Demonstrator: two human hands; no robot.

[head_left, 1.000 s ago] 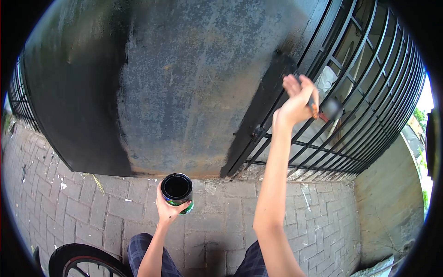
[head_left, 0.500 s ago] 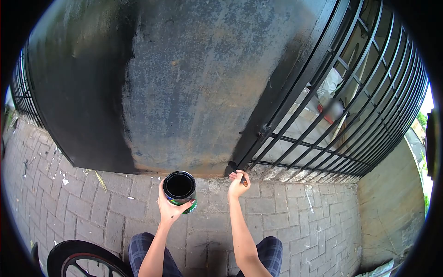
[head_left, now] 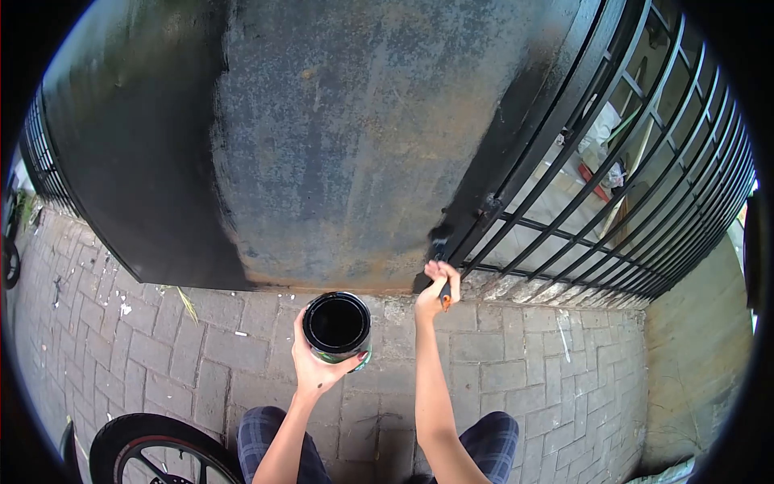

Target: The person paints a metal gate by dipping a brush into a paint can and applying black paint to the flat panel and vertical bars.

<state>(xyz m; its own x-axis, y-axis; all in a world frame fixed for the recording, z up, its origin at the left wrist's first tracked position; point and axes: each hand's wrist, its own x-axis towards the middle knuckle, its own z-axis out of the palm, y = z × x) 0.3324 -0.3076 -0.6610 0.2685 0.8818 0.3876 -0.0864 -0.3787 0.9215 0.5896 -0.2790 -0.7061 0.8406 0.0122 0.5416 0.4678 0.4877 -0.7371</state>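
Note:
My left hand is wrapped round an open paint can with dark paint inside, held above the paving. Closed on the handle of a paintbrush, my right hand is at the lower right of a metal gate panel. The bristles appear to touch the panel's black-painted edge strip. Fresh-looking black covers the panel's left part and its right edge, while the middle is worn grey-blue with rusty patches.
Black metal bars stand to the right, with a broom and a white bag behind them. Grey paving bricks cover the ground. A wheel is at the lower left, and a concrete wall at the right.
My right hand has moved the brush a little up along the panel's right edge. The view has shifted slightly; the can stays in my left hand.

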